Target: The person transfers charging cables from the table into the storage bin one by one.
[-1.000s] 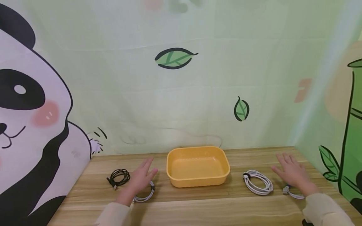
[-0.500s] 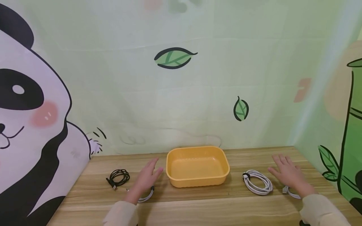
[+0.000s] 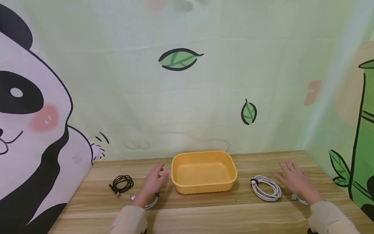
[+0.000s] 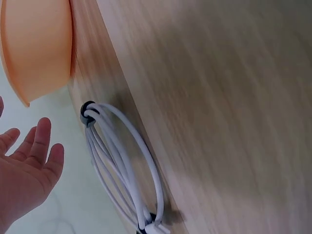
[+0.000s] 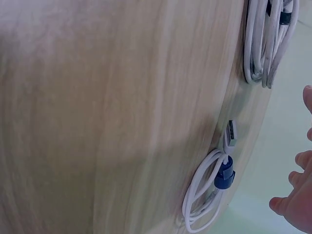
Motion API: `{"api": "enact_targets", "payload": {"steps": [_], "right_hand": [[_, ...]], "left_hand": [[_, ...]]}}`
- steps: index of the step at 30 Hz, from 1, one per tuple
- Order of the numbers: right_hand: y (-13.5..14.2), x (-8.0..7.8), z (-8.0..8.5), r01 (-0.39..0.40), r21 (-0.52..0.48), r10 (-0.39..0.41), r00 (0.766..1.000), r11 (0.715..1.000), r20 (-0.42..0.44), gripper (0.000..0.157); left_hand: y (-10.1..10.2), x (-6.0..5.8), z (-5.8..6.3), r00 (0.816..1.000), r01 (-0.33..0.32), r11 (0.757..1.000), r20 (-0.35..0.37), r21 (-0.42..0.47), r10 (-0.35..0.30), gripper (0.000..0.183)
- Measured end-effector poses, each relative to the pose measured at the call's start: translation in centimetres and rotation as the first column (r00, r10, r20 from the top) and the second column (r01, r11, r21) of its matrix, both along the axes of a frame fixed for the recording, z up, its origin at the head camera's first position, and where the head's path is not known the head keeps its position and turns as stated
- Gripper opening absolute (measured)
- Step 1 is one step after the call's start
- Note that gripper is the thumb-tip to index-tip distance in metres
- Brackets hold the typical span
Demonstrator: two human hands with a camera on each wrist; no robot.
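Observation:
My left hand (image 3: 152, 184) is raised over a coiled white cable (image 3: 152, 204), with its fingers spread and nothing in them. That cable (image 4: 114, 151) lies apart from the hand in the left wrist view, bound with black ties; the arm partly hides it in the head view. To its left is a coiled black cable (image 3: 122, 184). On the other side, my right hand (image 3: 296, 181) hovers with loose fingers between a larger white cable coil (image 3: 266, 189) and a smaller white cable (image 5: 204, 192) with a blue tie and a USB plug. The forearm covers part of the smaller one.
A yellow rectangular basin (image 3: 204, 188) stands near the back of the wooden table (image 3: 204, 217), between the hands. Behind the table hangs a green printed backdrop (image 3: 204, 97) with leaves and a panda, which continues along both sides.
My left hand has shifted slightly right toward the yellow basin, and my right hand slightly left. The cables and basin stay where they were on the table.

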State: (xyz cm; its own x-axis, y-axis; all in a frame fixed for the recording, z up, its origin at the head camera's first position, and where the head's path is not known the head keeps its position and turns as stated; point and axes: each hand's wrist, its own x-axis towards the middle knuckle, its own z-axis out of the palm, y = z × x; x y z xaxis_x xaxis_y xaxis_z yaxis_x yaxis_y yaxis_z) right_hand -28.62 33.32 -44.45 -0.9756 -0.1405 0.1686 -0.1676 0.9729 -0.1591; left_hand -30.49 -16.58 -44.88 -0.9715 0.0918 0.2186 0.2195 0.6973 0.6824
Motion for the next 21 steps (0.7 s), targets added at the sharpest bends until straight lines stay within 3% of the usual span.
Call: {"api": "enact_targets", "payload": {"steps": [13,21], "right_hand": [[-0.2,0.0,-0.5,-0.002,-0.001,0.002,1.000,1.000,-0.006,0.067],[-0.6,0.1,-0.5,0.001,-0.002,-0.001,1.000,1.000,-0.016,0.065]], "left_hand": [[0.7,-0.7,-0.2,0.998,-0.030,0.991,0.062,0.130,0.022,0.041],[1.2,-0.9,-0.3,0.993,-0.050,0.962,0.114,0.267,0.019,0.037]]}}
